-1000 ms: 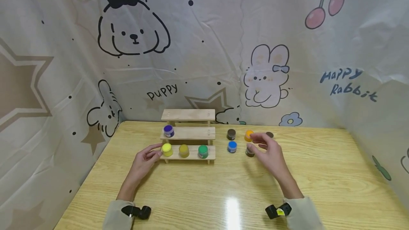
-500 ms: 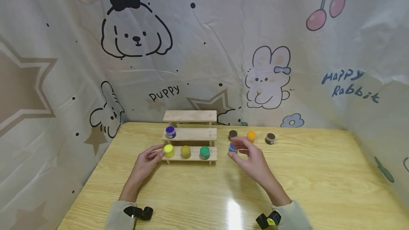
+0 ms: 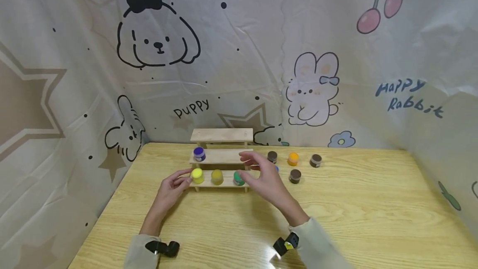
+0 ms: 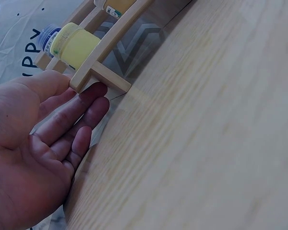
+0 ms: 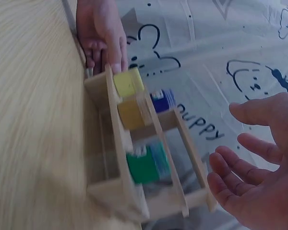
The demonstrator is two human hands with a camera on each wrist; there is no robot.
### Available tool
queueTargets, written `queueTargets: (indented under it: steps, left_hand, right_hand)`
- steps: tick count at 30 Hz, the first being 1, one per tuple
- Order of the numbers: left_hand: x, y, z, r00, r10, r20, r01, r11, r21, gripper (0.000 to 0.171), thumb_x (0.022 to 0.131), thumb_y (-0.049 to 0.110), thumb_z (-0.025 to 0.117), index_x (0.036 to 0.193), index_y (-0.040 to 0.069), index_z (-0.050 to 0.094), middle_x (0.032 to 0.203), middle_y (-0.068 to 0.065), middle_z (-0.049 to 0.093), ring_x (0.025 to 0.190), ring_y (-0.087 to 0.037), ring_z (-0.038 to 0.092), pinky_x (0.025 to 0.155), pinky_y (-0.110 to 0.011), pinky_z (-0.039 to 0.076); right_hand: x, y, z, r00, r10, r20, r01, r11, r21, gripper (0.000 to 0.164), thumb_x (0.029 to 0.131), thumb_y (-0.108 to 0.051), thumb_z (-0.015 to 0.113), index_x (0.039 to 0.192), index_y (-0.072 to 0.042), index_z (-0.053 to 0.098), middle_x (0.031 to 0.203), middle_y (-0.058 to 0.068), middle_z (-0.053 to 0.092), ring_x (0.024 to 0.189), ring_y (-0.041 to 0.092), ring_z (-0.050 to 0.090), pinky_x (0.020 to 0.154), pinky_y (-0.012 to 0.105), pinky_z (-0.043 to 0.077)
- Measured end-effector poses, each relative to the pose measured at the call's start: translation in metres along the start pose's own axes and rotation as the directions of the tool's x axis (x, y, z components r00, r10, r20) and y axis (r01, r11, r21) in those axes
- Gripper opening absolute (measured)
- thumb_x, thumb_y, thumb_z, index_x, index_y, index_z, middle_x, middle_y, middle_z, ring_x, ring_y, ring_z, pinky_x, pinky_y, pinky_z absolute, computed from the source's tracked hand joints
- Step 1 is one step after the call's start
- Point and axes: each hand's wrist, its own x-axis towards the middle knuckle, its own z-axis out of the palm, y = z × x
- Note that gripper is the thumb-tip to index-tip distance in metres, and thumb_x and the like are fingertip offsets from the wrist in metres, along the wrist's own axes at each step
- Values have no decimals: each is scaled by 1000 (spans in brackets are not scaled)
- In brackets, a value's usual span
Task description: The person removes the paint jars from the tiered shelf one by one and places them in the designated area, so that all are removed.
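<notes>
My left hand [image 3: 171, 190] grips the left end of a three-step wooden rack [image 3: 222, 135], thumb and fingers at its lowest step. That step carries a yellow paint jar [image 3: 197, 176], a mustard-yellow jar [image 3: 217, 177] and a green jar [image 4: 116, 5] [image 5: 146, 164]. A purple jar [image 3: 199, 154] stands on the left of the middle step. My right hand [image 3: 267, 179] hovers by the rack's right end, thumb and fingers spread apart, overlapping the green jar in the head view. In the right wrist view, nothing is between the fingers of this right hand [image 5: 259, 167].
Right of the rack stand two dark jars [image 3: 295, 176] [image 3: 315, 160], an orange jar [image 3: 293, 159] and another dark jar [image 3: 272, 157]. A blue jar [image 3: 277, 169] is mostly hidden behind my right hand. A printed curtain [image 3: 239, 53] hangs behind the wooden table [image 3: 224, 227].
My right hand has moved left, from over the dark and orange jars, past the blue jar, to the rack's right end. The left hand and the jars keep their places.
</notes>
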Motion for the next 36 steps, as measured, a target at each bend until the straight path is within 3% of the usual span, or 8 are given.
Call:
queueTargets:
  steps: [11,15,21,28,36]
  left_hand:
    - [1,0,1,1000,3,6,-3,1000,-10,39,103,18,66,140,4,62,118,-18,73,103,-5,68,88,-18,50]
    - [0,1,2,1000,-4,4,4,1000,-19,38,103,18,66,139,5,63,118,-18,73,104,-5,68,88,-18,50]
    - [-1,2,0,1000,6,5,-6,999,-35,38,103,18,66,139,5,63,118,-19,73,104,-5,68,88,-18,50]
    - [-1,-1,-1,1000,17,10,-16,999,-47,38,103,16,66,139,4,63,118,-20,73,104,-6,68,88,-18,50]
    - [0,-2,-2,1000,21,14,-20,999,-51,38,103,14,66,139,4,63,117,-20,73,104,-5,68,89,-18,49]
  right_hand:
    - [37,-24,35,998,2,68,-1,1000,-22,45,95,-17,76,136,-9,60,126,7,66,116,27,64,98,42,52]
    - [50,-28,49,996,-1,84,5,999,-45,46,95,-16,76,137,-8,59,129,8,66,116,27,64,98,43,52]
    - [69,-27,72,995,24,97,-18,998,-57,48,95,-17,76,138,-5,59,130,14,65,117,30,63,97,49,51]
    - [86,-21,91,989,98,109,-88,992,-95,47,94,-17,77,136,-4,60,130,12,64,120,33,61,96,41,52]
    - [95,-9,103,985,142,93,-126,979,-158,45,94,-15,78,134,-4,62,126,10,67,114,25,64,96,36,51]
